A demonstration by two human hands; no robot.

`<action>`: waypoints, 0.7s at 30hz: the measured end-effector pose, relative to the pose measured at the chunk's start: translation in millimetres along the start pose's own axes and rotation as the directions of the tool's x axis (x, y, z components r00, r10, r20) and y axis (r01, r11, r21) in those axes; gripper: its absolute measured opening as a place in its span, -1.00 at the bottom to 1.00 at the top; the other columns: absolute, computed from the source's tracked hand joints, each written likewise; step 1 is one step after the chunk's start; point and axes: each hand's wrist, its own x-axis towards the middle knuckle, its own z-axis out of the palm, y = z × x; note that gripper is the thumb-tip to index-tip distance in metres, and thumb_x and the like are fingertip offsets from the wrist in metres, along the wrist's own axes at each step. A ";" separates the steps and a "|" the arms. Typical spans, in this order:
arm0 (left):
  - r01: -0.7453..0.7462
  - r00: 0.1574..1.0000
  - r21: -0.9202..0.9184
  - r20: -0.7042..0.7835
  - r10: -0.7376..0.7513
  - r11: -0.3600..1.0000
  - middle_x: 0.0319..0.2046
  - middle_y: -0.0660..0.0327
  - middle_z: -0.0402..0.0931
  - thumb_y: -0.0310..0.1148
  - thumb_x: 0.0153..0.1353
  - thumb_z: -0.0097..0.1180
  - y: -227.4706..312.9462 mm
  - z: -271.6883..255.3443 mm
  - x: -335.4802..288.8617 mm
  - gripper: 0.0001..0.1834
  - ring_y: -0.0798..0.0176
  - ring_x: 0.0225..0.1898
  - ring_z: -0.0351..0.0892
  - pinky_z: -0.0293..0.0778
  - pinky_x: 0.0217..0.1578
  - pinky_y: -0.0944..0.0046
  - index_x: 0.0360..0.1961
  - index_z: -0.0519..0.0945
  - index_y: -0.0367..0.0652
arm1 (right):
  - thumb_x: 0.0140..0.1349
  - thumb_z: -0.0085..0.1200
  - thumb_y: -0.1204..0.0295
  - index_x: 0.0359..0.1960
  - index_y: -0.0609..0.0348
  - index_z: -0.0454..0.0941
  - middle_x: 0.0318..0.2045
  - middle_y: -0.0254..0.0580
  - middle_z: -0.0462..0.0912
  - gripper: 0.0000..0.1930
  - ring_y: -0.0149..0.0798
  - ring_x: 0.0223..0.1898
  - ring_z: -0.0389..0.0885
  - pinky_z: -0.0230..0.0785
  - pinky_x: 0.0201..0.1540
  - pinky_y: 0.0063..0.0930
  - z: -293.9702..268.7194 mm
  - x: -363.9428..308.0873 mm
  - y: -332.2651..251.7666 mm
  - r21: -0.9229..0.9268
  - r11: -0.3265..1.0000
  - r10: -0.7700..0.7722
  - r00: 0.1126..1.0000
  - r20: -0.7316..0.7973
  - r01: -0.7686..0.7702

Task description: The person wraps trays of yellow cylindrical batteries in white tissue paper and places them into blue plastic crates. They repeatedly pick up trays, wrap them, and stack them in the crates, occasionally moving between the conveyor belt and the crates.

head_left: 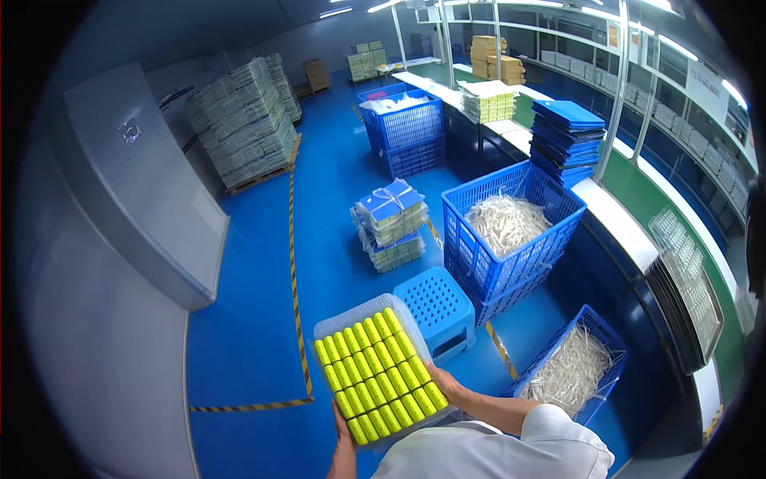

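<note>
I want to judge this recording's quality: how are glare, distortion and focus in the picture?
Head view: ceiling lamps glare white; head view: the workbench curves toward the right rim, corners go black; head view: the yellow-green cylinders look fairly sharp.

Glossy cylinders [378, 374], plastic tray [343, 318], shiny floor [247, 351]

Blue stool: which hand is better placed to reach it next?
Right, probably. The right hand holds the right side of the tray, nearer the blue stool; the left hand is at the lower left, farther away. Both hold the tray, so freeing either may unsteady it.
</note>
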 end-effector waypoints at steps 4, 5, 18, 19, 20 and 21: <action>-0.024 0.999 0.103 0.024 0.021 0.994 0.21 0.16 0.47 0.24 0.45 -0.36 98.1 5.5 70.1 -0.28 0.04 0.16 0.51 0.46 0.19 0.00 0.33 0.38 -0.08 | 0.45 -0.17 -0.10 0.26 0.32 0.42 0.15 -0.04 0.58 -0.32 -0.19 0.10 0.59 0.42 0.18 -0.29 73.8 67.1 -38.1 0.055 0.998 -0.015 1.000 0.013 0.015; -0.027 0.999 0.043 0.047 0.025 0.999 0.21 0.16 0.47 0.22 0.45 -0.36 113.9 -2.3 93.0 -0.30 0.05 0.15 0.51 0.48 0.17 0.01 0.32 0.39 -0.08 | 0.45 -0.16 -0.10 0.27 0.32 0.41 0.16 -0.04 0.56 -0.32 -0.20 0.12 0.57 0.41 0.19 -0.30 90.6 85.1 -49.0 0.073 0.997 -0.021 1.000 0.021 0.020; -0.126 0.992 -0.013 -0.018 0.126 0.992 0.08 0.22 0.54 0.13 0.46 -0.26 339.4 -33.1 418.5 -0.42 0.13 0.04 0.57 0.54 0.06 0.05 0.19 0.48 -0.07 | 0.38 -0.09 -0.17 0.20 0.38 0.44 0.04 -0.04 0.61 -0.26 -0.22 0.01 0.60 0.44 0.11 -0.34 268.0 450.4 -209.9 -0.032 0.999 -0.015 0.997 0.079 0.018; -0.146 0.989 -0.018 0.003 0.146 0.989 0.08 0.22 0.54 0.13 0.45 -0.26 357.2 -34.6 441.0 -0.42 0.12 0.04 0.57 0.54 0.06 0.05 0.19 0.48 -0.07 | 0.36 -0.06 -0.19 0.18 0.39 0.44 0.04 -0.02 0.61 -0.24 -0.23 0.02 0.60 0.44 0.11 -0.35 283.9 469.7 -228.4 -0.081 0.995 -0.053 0.994 0.094 0.060; -0.166 0.986 -0.023 0.024 0.167 0.986 0.08 0.21 0.54 0.14 0.45 -0.25 375.1 -36.2 463.1 -0.41 0.12 0.04 0.57 0.54 0.06 0.04 0.19 0.48 -0.07 | 0.34 -0.04 -0.20 0.20 0.40 0.42 0.05 0.00 0.60 -0.22 -0.22 0.04 0.59 0.43 0.13 -0.33 301.0 489.7 -246.4 -0.123 0.991 -0.036 0.995 0.093 0.047; -0.147 0.988 -0.092 0.037 0.151 0.985 0.09 0.17 0.58 0.13 0.42 -0.22 390.1 -21.1 487.6 -0.39 0.07 0.06 0.59 0.54 0.11 -0.01 0.20 0.50 -0.11 | 0.34 -0.04 -0.19 0.21 0.41 0.41 0.06 0.02 0.60 -0.21 -0.20 0.05 0.58 0.42 0.14 -0.32 306.1 520.7 -254.0 -0.130 0.990 -0.049 0.995 0.087 0.061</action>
